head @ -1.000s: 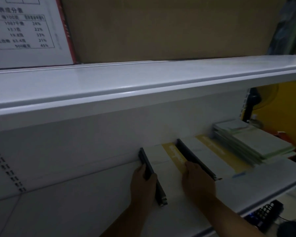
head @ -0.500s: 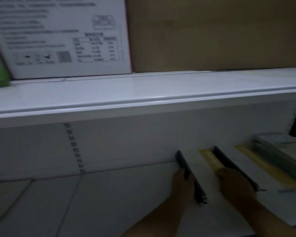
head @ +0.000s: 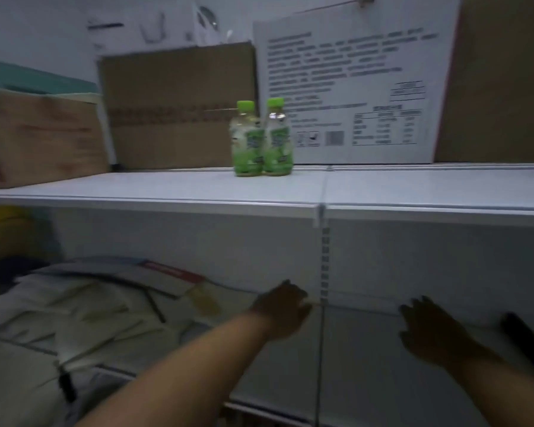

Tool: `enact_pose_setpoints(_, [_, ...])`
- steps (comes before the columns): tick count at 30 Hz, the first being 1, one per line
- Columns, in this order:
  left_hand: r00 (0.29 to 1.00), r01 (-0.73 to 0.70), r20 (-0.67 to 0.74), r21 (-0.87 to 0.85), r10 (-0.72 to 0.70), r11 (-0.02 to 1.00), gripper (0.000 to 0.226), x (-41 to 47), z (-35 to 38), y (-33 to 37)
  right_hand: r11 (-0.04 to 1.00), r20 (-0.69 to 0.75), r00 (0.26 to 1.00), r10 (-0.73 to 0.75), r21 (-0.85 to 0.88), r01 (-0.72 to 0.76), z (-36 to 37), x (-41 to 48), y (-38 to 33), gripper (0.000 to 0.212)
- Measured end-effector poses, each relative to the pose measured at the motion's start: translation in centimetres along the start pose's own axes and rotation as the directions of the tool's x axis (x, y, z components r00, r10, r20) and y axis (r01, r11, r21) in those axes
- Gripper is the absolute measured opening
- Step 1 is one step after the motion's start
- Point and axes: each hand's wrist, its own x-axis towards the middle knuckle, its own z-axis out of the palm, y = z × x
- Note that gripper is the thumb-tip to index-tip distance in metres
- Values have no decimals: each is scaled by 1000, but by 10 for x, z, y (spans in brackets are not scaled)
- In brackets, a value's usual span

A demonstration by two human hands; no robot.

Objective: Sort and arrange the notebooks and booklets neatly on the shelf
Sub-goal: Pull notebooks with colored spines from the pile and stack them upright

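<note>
Right hand off divider (fingers splayed)

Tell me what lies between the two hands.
In the head view, only bare shelf lies between the left hand and right hand, crossed by a panel seam.

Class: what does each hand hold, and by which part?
The right hand holds nothing, fingers spread over the shelf. The left hand is too blurred to tell.

1. 2 hands in frame: left hand, right hand.
2. 2 green-capped bottles.
3. 3 brown boxes and 1 white printed box.
4. 2 white shelves, upper and lower.
5. 1 loose pile of booklets, too blurred to count singly.
</note>
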Motion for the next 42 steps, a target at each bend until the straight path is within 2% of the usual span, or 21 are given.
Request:
enact_pose_setpoints(3, [982, 190, -2, 140, -191, 972, 56, -34, -27, -98, 961, 15, 971, -237, 149, 232, -12, 9, -110, 63])
enact_pose_setpoints(6, [938, 341, -4, 184, -346, 922, 61, -76, -40, -168, 909, 46, 922, -385, 194, 370, -21, 6, -205, 66])
enact_pose_setpoints(9, [913, 407, -59, 204, -404, 890, 63, -120, -54, -217, 829, 1, 846, -533, 201, 522, -38, -7, -275, 65])
enact_pose_setpoints(11, [910, 414, -82, 183, -406, 892, 60, -145, -60, -235, 797, -37, 818, -575, 200, 569, -47, -11, -306, 64])
enact_pose_setpoints(19, [884, 467, -59, 162, -463, 870, 61, -176, -61, -317, 712, -129, 731, -670, 165, 682, -61, -7, -391, 61])
enact_pose_setpoints(23, [868, 496, -43, 142, -495, 856, 60, -165, -55, -362, 651, -164, 682, -713, 209, 730, -61, 22, -435, 62])
enact_pose_setpoints(30, [827, 558, -53, 196, -559, 806, 61, -165, -57, -464, 556, -278, 572, -771, 144, 819, -73, 82, -527, 58])
enact_pose_setpoints(33, [825, 562, -74, 211, -560, 800, 60, -169, -61, -505, 551, -275, 571, -773, 155, 820, -72, 101, -560, 59])
enact_pose_setpoints(36, [826, 560, -66, 212, -560, 801, 59, -171, -56, -537, 530, -287, 553, -782, 159, 833, -76, 118, -589, 86])
enact_pose_setpoints(38, [840, 534, -29, 230, -542, 814, 59, -169, -50, -552, 550, -322, 573, -754, 169, 818, -78, 128, -603, 91])
enact_pose_setpoints(40, [868, 483, -26, 274, -495, 832, 59, -164, -53, -567, 579, -389, 588, -709, 154, 801, -82, 135, -616, 70])
enact_pose_setpoints(42, [904, 421, -50, 280, -425, 863, 57, -157, -61, -582, 635, -374, 632, -679, 132, 761, -88, 143, -625, 53])
